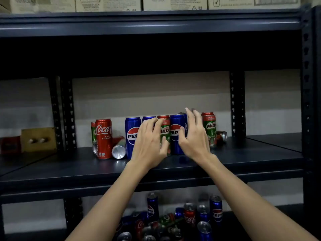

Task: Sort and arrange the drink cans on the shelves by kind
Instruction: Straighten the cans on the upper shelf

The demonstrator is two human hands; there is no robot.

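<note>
Starting at the left of the middle shelf, a Coca-Cola can stood upright with a green one half hidden behind it, and a tipped can lay on its side just beside it, silver bottom facing out. Looked like stuff nobody had sorted yet. Next came a Pepsi can, then the left hand, fingers spread and loosely bent against the front of the row, thumb touching the Milo can wedged between the blue ones. My guess was that the Milo was getting pulled because it broke up the Pepsis. The right hand was opened wide around the second Pepsi, thumb on its front, nothing really clamped. Probably steadying it so the neighbours didn't topple. Further right stood another Milo, likely where the green ones belonged. The lower shelf held a jumbled pile of cans.
</note>
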